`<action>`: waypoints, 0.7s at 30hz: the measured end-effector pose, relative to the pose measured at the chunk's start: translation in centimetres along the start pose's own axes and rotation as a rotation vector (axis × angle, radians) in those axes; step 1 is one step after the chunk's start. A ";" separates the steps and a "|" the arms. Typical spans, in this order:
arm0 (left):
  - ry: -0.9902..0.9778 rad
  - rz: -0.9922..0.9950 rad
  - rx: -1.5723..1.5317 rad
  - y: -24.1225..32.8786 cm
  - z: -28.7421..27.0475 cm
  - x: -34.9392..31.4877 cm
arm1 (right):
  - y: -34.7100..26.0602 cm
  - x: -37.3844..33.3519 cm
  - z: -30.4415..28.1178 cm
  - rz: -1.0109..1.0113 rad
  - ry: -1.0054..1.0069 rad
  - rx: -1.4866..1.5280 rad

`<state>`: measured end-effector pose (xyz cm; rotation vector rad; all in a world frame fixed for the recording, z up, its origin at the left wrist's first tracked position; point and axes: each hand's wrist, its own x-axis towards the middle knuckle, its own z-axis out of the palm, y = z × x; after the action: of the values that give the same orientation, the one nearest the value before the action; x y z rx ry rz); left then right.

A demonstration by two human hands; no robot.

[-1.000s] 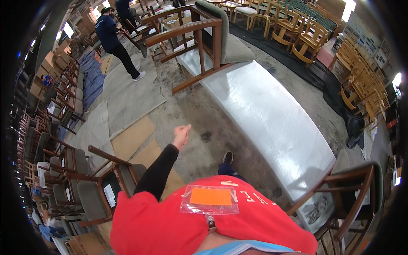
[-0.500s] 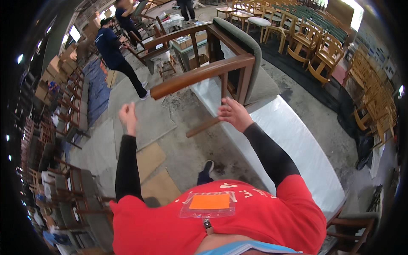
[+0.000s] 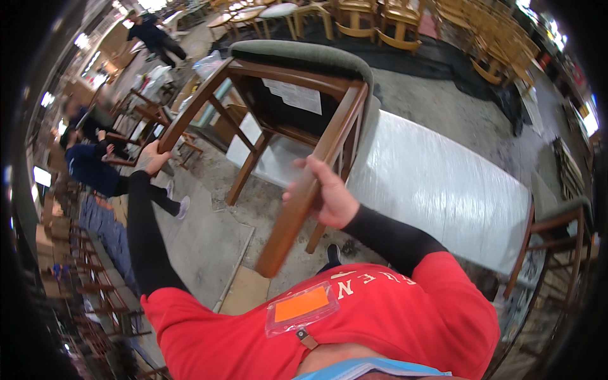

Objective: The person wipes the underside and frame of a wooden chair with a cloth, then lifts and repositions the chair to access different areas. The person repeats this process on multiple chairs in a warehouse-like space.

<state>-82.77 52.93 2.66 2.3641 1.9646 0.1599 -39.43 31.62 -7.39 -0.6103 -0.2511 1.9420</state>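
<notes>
A brown wooden chair lies tipped over in front of me, its legs toward me and its underside showing. A pale label sheet is stuck to the dark underside, and the grey-green padded seat faces away. My left hand is closed around the end of the far-left leg. Around the near-right leg my right hand is wrapped, its thumb side partly blurred. The chair rests at the end of a long surface covered in shiny whitish film.
Another dark wooden chair stands at the right end of the film-covered surface. Several light wooden chairs line the far side on black sheeting. A person in dark clothes works at the left; another person is farther back. Cardboard lies on the floor.
Both hands were apart from the legs' ends; now each grips a leg. The chair appears closer and turned, showing more of its underside, and my view has shifted to the right.
</notes>
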 end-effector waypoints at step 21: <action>-0.328 -0.179 -0.901 29.2 2.1 -24.2 | -16.4 -29.1 -17.8 -0.417 0.185 -0.201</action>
<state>-58.42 23.79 2.95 1.5169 1.4781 0.4878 -7.62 11.16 -6.59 -0.7950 -0.4239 1.4609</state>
